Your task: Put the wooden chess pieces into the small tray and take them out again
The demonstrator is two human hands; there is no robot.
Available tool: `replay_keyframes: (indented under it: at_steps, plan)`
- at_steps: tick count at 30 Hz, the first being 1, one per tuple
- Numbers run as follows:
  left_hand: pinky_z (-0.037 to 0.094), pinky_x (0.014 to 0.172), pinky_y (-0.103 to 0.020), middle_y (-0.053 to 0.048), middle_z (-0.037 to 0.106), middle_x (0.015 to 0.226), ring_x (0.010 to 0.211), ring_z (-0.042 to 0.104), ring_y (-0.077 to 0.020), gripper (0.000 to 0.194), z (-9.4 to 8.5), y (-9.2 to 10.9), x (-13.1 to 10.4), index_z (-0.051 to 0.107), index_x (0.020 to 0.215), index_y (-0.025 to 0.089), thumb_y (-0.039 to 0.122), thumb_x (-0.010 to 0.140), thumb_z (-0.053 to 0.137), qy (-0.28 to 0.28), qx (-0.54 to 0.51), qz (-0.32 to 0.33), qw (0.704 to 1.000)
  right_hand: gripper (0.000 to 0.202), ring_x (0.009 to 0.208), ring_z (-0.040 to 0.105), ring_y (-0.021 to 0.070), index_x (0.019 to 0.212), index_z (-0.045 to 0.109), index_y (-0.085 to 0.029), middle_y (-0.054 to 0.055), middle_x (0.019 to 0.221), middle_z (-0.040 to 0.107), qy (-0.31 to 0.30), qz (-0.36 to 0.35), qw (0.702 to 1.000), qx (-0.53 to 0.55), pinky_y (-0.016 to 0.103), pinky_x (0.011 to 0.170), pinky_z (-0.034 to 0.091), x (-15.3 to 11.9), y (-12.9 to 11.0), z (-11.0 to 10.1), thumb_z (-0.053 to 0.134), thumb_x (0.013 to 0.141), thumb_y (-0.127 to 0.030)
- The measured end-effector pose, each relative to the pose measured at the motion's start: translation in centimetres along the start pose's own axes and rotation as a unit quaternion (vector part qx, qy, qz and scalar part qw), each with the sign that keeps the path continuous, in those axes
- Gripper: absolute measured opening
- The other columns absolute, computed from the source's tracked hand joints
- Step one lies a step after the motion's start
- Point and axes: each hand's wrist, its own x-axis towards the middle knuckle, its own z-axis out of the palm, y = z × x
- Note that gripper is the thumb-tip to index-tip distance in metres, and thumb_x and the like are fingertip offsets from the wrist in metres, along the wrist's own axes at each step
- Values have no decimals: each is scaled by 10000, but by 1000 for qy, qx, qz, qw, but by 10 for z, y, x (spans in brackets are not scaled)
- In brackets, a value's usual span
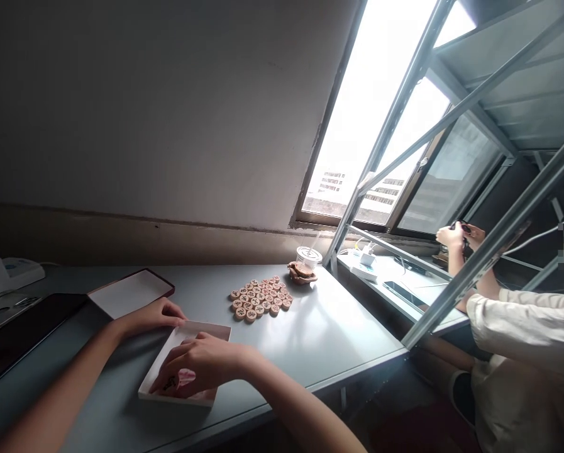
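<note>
A shallow white box (222, 331) lies on the grey desk in front of me. My right hand (199, 362) reaches down into it, fingers curled over something reddish with dark markings that I cannot make out clearly. My left hand (156, 314) rests at the box's far left corner, thumb and fingers bent towards the rim; whether it grips the rim is hard to tell. Behind the box, a box lid (133, 292) with a dark red edge lies with its pale inside up. Round wooden xiangqi pieces (259, 301) lie grouped flat on the desk, beyond my right hand.
A lidded plastic cup (309, 255) stands in a brown holder at the desk's back edge. On the left lie a dark flat device (27, 333) and a white power strip (20, 274). A metal bed frame (385, 141) rises at right; beyond it sits another person (522, 352).
</note>
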Motion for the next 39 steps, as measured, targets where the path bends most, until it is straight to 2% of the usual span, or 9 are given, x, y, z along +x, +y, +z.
replay_keyframes:
  at_steps: [2, 6, 14, 19, 24, 29, 33, 36, 39]
  plan:
    - [425, 696, -252, -43, 687, 787, 808, 593, -237, 380, 0, -2, 2, 728, 801, 185, 515, 683, 583, -1, 7, 3, 1000, 215, 982, 541, 121, 1050, 620, -256, -21, 1067, 620, 14, 0, 1000, 18, 208, 798, 370, 3, 5, 3, 587, 839, -277]
    - [429, 727, -251, -43, 693, 824, 848, 600, -243, 358, 0, -5, 5, 725, 804, 203, 505, 689, 572, -15, 7, 10, 1000, 227, 928, 562, 101, 1068, 612, -206, 12, 1047, 621, 101, 19, 993, 64, 176, 812, 398, -12, 16, -3, 567, 857, -274]
    - [440, 720, -278, -31, 665, 806, 835, 600, -253, 260, 3, 2, 1, 654, 712, 210, 447, 654, 563, -18, -14, 15, 1000, 171, 907, 568, 138, 1012, 625, -188, 54, 979, 621, 243, 177, 952, 48, 256, 803, 456, -72, 44, -22, 548, 871, -246]
    - [440, 724, -276, -29, 655, 801, 838, 596, -253, 268, 3, -1, 1, 648, 715, 204, 456, 658, 579, -20, -27, 9, 999, 160, 1025, 518, 170, 991, 641, -218, 44, 1038, 609, 208, 218, 953, -32, 321, 896, 407, -82, 59, -7, 585, 849, -263]
    - [438, 718, -269, -29, 656, 796, 832, 596, -250, 248, 3, -5, 2, 650, 714, 204, 439, 670, 586, -18, -26, 18, 999, 162, 1054, 474, 211, 970, 652, -243, 49, 1103, 565, 199, 262, 939, -96, 385, 884, 377, -83, 61, -3, 605, 833, -317]
    - [439, 707, -261, -30, 662, 808, 821, 596, -239, 247, 3, -5, 3, 652, 721, 207, 440, 679, 580, -24, -33, 18, 999, 234, 1073, 462, 177, 1097, 585, -266, 28, 1102, 560, 216, 221, 949, -67, 351, 924, 361, -70, 41, -9, 567, 864, -279]
    - [430, 679, -259, -31, 651, 775, 791, 584, -233, 268, 2, -9, 6, 662, 718, 203, 456, 676, 584, -19, -11, 22, 1000, 331, 1055, 479, 200, 1169, 539, -233, 57, 1164, 555, 142, 144, 975, -89, 382, 938, 357, -43, 17, 1, 512, 885, -400]
    - [422, 667, -258, -30, 641, 761, 776, 575, -226, 270, 2, -12, 7, 662, 726, 202, 454, 691, 573, -15, -3, 27, 1000, 474, 1084, 467, 265, 1235, 492, -183, 131, 1215, 524, 90, 154, 976, -129, 447, 912, 359, -23, 7, 12, 518, 860, -471]
    - [420, 662, -261, -33, 635, 763, 777, 574, -229, 287, 2, -12, 7, 656, 726, 200, 469, 698, 559, -9, 3, 28, 1000, 514, 1035, 503, 262, 1270, 467, -172, 140, 1178, 543, 65, 185, 975, -106, 424, 855, 383, -15, 6, 15, 553, 843, -446]
